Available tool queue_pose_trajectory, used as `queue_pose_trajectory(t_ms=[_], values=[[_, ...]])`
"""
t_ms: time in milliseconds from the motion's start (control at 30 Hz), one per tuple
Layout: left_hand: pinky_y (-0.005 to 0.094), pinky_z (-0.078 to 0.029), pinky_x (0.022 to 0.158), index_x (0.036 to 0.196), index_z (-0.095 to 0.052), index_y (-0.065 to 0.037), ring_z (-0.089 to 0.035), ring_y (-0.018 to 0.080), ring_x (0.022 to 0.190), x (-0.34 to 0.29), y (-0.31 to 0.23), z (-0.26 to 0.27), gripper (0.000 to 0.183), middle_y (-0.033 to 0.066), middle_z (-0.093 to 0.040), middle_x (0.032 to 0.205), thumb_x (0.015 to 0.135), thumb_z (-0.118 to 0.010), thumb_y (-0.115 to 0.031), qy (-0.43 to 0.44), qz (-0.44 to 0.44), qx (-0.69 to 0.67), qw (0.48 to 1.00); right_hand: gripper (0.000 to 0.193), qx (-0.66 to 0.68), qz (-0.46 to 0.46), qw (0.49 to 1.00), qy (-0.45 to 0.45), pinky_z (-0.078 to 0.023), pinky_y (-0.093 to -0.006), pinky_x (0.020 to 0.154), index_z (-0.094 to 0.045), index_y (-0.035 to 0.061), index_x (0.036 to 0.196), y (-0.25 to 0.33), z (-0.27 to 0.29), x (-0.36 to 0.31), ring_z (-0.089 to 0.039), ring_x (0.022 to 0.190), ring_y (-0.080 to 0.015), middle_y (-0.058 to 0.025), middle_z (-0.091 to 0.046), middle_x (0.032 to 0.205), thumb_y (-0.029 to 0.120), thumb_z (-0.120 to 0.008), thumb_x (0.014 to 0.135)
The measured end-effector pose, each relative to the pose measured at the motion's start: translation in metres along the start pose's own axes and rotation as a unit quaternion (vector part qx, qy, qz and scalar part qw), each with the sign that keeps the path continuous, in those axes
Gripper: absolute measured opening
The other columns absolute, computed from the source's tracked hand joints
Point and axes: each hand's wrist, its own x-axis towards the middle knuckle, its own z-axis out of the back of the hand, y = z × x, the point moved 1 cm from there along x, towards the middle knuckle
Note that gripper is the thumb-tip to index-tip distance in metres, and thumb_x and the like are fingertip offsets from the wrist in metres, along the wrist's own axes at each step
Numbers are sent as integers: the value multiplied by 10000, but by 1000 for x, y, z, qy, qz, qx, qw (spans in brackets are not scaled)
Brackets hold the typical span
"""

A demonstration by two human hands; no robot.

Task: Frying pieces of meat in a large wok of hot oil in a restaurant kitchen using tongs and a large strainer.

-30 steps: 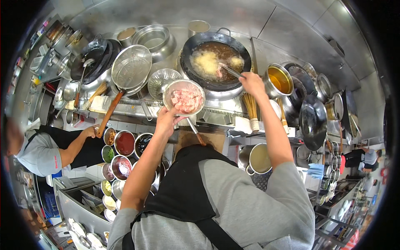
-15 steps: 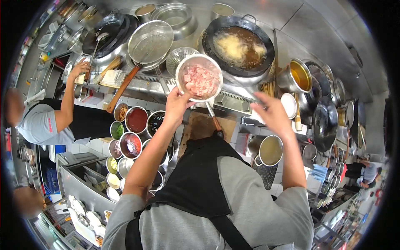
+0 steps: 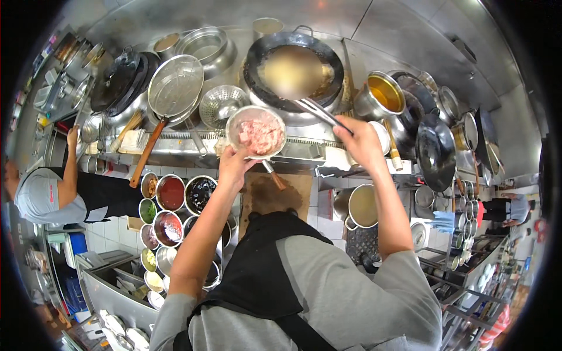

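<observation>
My left hand (image 3: pixel 234 167) grips the edge of a round metal bowl (image 3: pixel 233 126). Pieces of raw pinkish meat (image 3: pixel 259 136) lie in it. The bowl is in front of a black wok (image 3: pixel 253 79) on the stove, whose pale contents are blurred. Closed around the dark handle of a metal utensil (image 3: pixel 316 109) with two bright parallel bars is my right hand (image 3: pixel 360 143). The utensil's far end reaches the wok's near rim, and its exact kind is unclear. A brown wooden handle (image 3: pixel 275 175) sticks out below the bowl.
Left of the wok are a perforated ladle (image 3: pixel 223 106) and a large wire strainer (image 3: pixel 175 82). A pot of orange liquid (image 3: pixel 384 95) stands at right, a stockpot (image 3: pixel 363 206) below. Sauce pots (image 3: pixel 171 192) line my left; beyond them stands a co-worker (image 3: pixel 47 196).
My right hand has gone from spread fingers to a closed grip on the metal utensil, which now points into the wok. The bowl remains in my left hand; the whole view has shifted.
</observation>
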Motion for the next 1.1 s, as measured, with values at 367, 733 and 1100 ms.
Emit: queue_pose_trajectory(t_ms=[367,733,1100], values=[[387,-591,805,1104,-487,35,-661,260,923,-74,7,-20,247,163,-617,1094,867,-544,-1,-49,-8,25,998,350,-140,-124,981,-58,-506,-499,833,-606,42,1069,-136,-53,77,-637,952,-412,-247,-659,987,336,-596,880],[324,-590,757,1034,-518,5,-652,206,868,-43,65,-71,167,93,-588,953,882,-577,-29,-29,-44,104,993,399,110,21,994,-3,-507,-343,739,-633,36,1151,-103,22,-94,-668,786,-278,-201,-680,927,307,-659,859],[379,-614,719,1028,-517,44,-665,255,861,-41,91,-85,177,120,-603,945,866,-572,-2,2,0,56,998,300,73,26,997,-11,-506,-389,667,-674,54,1088,-99,14,-114,-651,734,-346,-193,-669,841,244,-648,857]])
